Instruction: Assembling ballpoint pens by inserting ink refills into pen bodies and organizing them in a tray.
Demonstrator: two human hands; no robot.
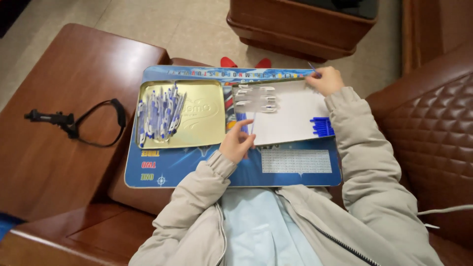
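A blue printed board (197,167) lies across my lap. On it sit a gold metal tin lid (204,123) with several blue-and-white pens (160,116) and a white sheet of paper (290,116). My left hand (237,143) pinches a thin clear pen tube at the sheet's near left corner. My right hand (324,80) holds a thin blue refill at the sheet's far right corner. Several clear pen barrels (256,98) lie on the sheet's far left part. A pile of blue pen caps (322,127) rests at its right edge.
A dark wooden side table (59,148) stands on my left, with a black clamp and cable (74,123) on it. A brown quilted leather armrest (428,138) is on my right. A wooden table base (295,24) stands ahead on the tiled floor.
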